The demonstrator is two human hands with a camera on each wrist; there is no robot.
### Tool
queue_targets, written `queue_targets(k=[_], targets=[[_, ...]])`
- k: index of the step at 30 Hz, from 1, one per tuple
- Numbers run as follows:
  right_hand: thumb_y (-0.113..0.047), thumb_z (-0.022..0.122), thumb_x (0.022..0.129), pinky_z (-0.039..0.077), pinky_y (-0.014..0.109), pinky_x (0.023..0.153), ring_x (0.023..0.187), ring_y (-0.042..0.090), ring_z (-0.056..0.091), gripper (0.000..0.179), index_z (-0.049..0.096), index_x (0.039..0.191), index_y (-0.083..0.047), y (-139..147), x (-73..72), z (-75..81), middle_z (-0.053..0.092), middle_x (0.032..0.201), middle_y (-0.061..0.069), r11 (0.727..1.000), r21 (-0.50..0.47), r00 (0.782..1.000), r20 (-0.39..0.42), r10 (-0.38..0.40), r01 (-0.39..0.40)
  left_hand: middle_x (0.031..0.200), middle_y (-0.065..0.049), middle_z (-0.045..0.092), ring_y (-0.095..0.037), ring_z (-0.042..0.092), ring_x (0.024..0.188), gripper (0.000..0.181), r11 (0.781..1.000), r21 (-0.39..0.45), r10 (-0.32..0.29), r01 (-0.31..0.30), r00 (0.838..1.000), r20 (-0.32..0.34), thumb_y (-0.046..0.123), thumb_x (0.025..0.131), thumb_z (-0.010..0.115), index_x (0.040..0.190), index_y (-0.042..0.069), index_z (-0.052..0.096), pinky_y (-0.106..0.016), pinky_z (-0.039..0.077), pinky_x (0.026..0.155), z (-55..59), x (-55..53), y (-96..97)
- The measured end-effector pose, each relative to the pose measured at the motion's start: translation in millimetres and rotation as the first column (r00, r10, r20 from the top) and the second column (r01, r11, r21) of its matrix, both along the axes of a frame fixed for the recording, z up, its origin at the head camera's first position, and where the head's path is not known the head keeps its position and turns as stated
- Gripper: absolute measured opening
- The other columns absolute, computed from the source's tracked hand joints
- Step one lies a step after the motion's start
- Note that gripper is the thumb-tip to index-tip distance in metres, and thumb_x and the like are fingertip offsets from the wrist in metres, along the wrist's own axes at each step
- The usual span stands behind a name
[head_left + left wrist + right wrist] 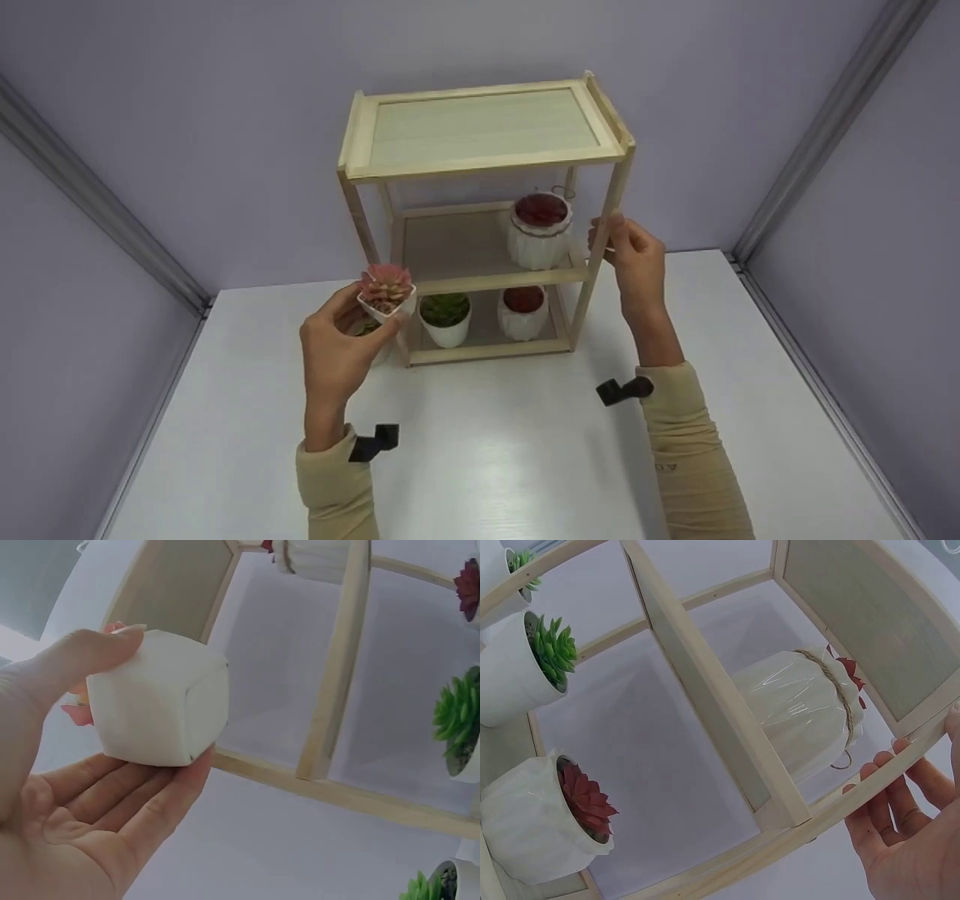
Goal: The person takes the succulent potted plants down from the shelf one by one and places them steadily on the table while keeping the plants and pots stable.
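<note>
My left hand [335, 352] holds a small square white pot with a pink succulent [386, 286], thumb on one side and fingers on the other. In the left wrist view the white pot [154, 701] is tilted, showing its underside, beside the frame of a wooden shelf [495, 283]. My right hand [639, 262] grips the shelf's right front post [609, 202], with fingertips round the wood. Near that hand, a large white pot with a red succulent [540, 232] and a twine band stands on the middle tier.
On the bottom tier stand a white pot with a green succulent [445, 319] and a white pot with a red succulent [523, 313]. Another green plant [367, 328] stands left of the shelf, partly hidden by my left hand. The white table [480, 450] meets grey walls.
</note>
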State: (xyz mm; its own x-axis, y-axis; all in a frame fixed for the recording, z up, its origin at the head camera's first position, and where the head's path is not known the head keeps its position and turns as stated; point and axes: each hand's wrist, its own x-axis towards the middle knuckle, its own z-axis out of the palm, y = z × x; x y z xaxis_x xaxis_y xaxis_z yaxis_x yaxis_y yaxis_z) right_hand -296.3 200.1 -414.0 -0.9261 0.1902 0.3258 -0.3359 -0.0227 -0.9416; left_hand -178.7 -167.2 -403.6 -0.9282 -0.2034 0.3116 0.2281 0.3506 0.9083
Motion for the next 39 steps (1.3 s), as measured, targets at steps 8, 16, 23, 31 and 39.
queue_targets(k=[8,16,23,31,39], targets=[[-0.040,0.055,0.110,0.060,0.037,0.102,0.101,0.019,0.071,0.039,0.078,0.109,-0.008,-0.1,1.8,1.5,0.075,0.102,0.008,1.000,0.001,1.000,-0.001,0.003,-0.003,0.133,-0.018,0.071,-0.030,0.071,0.123,0.062,0.991,-0.018,-0.130,0.130,0.991,0.016,0.007,0.084,0.089,0.141,0.003,0.064,-0.029,0.060,0.101,-16.1,-7.9,-11.3],[-0.040,0.057,0.109,0.060,0.039,0.102,0.100,0.022,0.071,0.040,0.078,0.106,-0.006,-0.8,-0.4,-0.5,0.074,0.099,0.009,1.000,-0.027,1.000,-0.010,0.015,-0.015,0.131,-0.017,0.071,-0.014,0.073,0.117,0.062,0.982,0.058,-0.181,0.179,0.983,0.035,-0.001,0.082,0.088,0.140,0.003,0.065,-0.017,0.058,0.097,-30.7,-10.2,-29.8],[-0.039,0.057,0.109,0.061,0.037,0.101,0.102,0.028,0.071,0.039,0.078,0.106,-0.006,-0.6,-0.4,-0.6,0.074,0.100,0.011,0.999,-0.027,1.000,-0.017,0.017,-0.018,0.130,-0.018,0.069,-0.008,0.070,0.111,0.060,0.982,0.101,-0.168,0.160,0.982,0.081,-0.002,0.083,0.087,0.139,0.001,0.065,-0.017,0.057,0.099,-44.9,-9.8,-45.6],[-0.039,0.056,0.109,0.061,0.032,0.098,0.099,0.021,0.072,0.039,0.078,0.107,-0.006,-0.5,-0.4,-0.6,0.074,0.100,0.010,0.999,-0.026,1.000,-0.002,0.019,-0.019,0.137,-0.019,0.069,-0.019,0.069,0.123,0.062,0.993,0.030,-0.119,0.115,0.975,0.186,0.005,0.086,0.086,0.144,0.002,0.061,-0.014,0.055,0.100,-65.2,-10.1,-63.2],[-0.037,0.056,0.110,0.062,0.030,0.094,0.097,0.020,0.072,0.037,0.078,0.105,-0.007,0.0,-0.8,-0.5,0.075,0.096,0.004,1.000,-0.024,1.000,-0.010,0.010,-0.010,0.140,-0.020,0.067,-0.034,0.066,0.130,0.065,0.996,0.021,-0.089,0.086,0.973,0.215,0.009,0.087,0.087,0.145,0.002,0.060,-0.013,0.053,0.100,-83.7,-11.6,-74.4]])
